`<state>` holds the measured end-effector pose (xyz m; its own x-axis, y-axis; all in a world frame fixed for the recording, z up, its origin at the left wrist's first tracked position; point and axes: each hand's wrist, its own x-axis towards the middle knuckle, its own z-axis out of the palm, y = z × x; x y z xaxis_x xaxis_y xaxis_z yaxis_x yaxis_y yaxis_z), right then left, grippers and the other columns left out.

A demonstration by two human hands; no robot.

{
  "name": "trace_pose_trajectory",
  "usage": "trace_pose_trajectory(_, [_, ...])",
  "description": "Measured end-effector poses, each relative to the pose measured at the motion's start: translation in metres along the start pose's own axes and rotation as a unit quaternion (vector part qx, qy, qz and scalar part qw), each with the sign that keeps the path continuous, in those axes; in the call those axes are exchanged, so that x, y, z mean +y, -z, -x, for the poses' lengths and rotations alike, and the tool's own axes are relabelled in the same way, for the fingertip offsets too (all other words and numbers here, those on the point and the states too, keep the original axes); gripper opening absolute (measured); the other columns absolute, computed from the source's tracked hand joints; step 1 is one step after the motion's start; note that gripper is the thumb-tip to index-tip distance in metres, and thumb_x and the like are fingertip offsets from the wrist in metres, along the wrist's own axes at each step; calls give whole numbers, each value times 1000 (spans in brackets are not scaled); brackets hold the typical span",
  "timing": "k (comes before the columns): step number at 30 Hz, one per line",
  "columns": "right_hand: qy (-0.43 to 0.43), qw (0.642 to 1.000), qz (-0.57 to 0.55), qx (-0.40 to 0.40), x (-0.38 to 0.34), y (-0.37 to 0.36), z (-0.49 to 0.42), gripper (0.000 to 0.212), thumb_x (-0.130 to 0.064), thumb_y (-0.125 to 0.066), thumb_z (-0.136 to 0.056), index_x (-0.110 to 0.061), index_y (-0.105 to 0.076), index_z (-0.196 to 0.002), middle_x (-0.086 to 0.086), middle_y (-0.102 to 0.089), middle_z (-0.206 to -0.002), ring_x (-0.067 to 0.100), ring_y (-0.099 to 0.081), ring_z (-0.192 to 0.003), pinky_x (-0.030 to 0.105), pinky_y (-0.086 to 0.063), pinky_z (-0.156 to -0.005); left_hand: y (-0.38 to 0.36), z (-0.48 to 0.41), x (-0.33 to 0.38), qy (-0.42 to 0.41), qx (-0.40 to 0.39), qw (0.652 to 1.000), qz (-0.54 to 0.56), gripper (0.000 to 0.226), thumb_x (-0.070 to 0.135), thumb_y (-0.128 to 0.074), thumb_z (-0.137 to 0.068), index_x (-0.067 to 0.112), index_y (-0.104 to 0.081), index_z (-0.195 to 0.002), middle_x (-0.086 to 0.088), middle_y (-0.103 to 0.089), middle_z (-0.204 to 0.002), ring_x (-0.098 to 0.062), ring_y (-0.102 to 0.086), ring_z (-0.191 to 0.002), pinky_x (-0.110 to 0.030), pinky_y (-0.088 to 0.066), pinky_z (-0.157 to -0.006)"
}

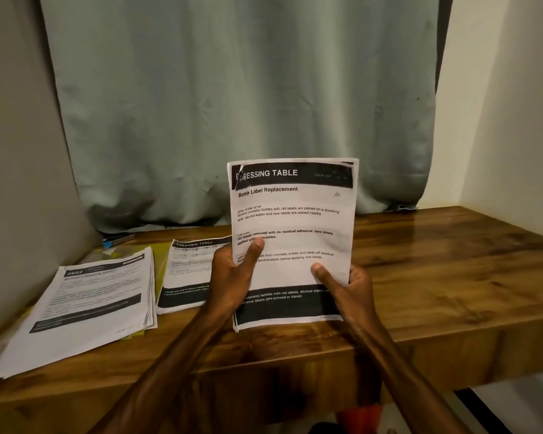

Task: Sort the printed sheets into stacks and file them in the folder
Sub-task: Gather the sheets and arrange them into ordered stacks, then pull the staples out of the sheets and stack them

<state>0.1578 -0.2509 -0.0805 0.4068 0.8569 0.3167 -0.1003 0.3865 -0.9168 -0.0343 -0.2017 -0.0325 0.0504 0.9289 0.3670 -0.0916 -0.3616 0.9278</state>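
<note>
Printed sheets [292, 220]: thin DRESSING TABLE bundle, upright over bench [436, 277] front edge | our left hand [232, 277] and right hand [348, 286] pinch its lower corners, fingers closed, thumbs in front | light, floppy, creased; we judge two-sided hold best | small stack [188, 277], large stack [85, 308] left | yellow folder [161, 258] beyond.

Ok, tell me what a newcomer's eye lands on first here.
The sheets headed DRESSING TABLE stand out at centre, held upright by the left hand and right hand. Next come two stacks on the wooden table: a big fanned stack at left and a smaller stack just right of it.
</note>
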Motion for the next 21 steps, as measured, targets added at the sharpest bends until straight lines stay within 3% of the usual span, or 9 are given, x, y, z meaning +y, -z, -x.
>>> trace_pose_trajectory(3, [-3, 1000, -4, 7, -8, -1, -8, 26, -17, -78, -86, -11, -70, -110, 5, -79, -100, 24, -77, -91, 39, -64, -74, -2, -3, 6, -2, 4, 1000, -8, 23, 33, -67, -96, 14, -69, -109, 7, -77, -92, -9, -76, -79, -19, -58, -59])
trace_pose_trajectory(7, [60, 997, 37, -4, -46, -7, -41, 13, -13, -75, -89, -16, -72, -101, 3, -78, -99, 12, -76, -82, 21, -59, -64, -5, -5, 13, -7, -19, 1000, -15, 28, 33, -66, -96, 11, -72, -113, 0, -79, -100, -15, -77, -85, -25, -61, -67])
trace_pose_trajectory(9, [98, 995, 31, -10, -69, -13, -61, 15, -13, -72, -92, -14, -70, -107, 0, -76, -105, 12, -76, -87, 20, -58, -66, -8, -1, 10, -2, -13, 1000, -10, 26, 33, -67, -96, 13, -72, -113, -2, -79, -102, -16, -77, -86, -29, -63, -70])
trace_pose_trajectory(11, [130, 990, 53, -31, -90, -20, -80, 19, -15, -71, -93, -13, -69, -112, -2, -76, -105, 9, -75, -89, 18, -57, -67, -12, 4, 6, 10, -17, 1000, 18, 24, 31, -68, -96, 16, -71, -114, -1, -79, -105, -17, -77, -90, -35, -63, -75])
trace_pose_trajectory(13, [138, 982, 105, -76, -108, -25, -96, 19, -15, -73, -92, -16, -70, -110, -3, -77, -103, 5, -75, -86, 15, -56, -66, -14, 10, 7, 36, -38, 998, 48, 21, 25, -70, -95, 18, -70, -115, 1, -79, -106, -15, -77, -92, -30, -63, -73])
trace_pose_trajectory(16, [101, 960, 186, -184, -126, -27, -122, 20, -15, -76, -89, -14, -74, -109, 1, -79, -101, 17, -77, -89, 25, -61, -71, -5, 10, 8, 80, -71, 990, 88, 24, 14, -74, -90, 17, -70, -113, 0, -78, -107, -16, -76, -95, -30, -63, -73])
trace_pose_trajectory(19, [60, 926, 273, -252, -119, -24, -145, 24, -17, -79, -87, -8, -75, -109, 8, -79, -101, 31, -76, -93, 39, -63, -80, 21, -5, 9, 98, -48, 991, 83, 27, 18, -75, -88, 14, -69, -114, -6, -79, -105, -22, -77, -94, -37, -63, -76])
trace_pose_trajectory(21, [12, 894, 319, -313, -101, -25, -157, 26, -19, -79, -87, -7, -75, -109, 12, -78, -102, 35, -75, -94, 48, -61, -86, 42, -23, 6, 112, -33, 991, 65, 28, 22, -75, -89, 11, -71, -114, -9, -79, -103, -25, -77, -91, -33, -62, -71])
